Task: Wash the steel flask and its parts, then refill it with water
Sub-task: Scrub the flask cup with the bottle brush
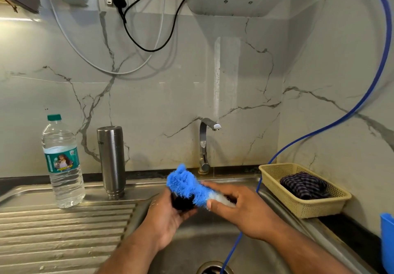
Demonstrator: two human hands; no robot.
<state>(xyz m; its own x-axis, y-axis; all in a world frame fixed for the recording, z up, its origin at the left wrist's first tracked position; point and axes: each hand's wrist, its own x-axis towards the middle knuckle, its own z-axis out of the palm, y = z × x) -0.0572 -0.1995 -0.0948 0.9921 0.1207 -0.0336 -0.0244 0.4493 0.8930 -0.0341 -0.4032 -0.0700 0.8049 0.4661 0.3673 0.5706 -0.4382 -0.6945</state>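
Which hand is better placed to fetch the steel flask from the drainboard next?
Left, likely: the left hand, gripping a black flask part, is nearer the steel flask; the right hand holds the blue brush on the far side.

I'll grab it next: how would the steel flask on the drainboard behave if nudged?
The tall cylindrical steel flask appears to stand on its narrower neck, so probably tips easily. Smooth metal: likely slippery. Round, so may roll.

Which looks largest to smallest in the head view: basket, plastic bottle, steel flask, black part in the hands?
1. basket, only narrowly ahead
2. plastic bottle
3. steel flask
4. black part, smallest; blue brush and left hand partly hide it
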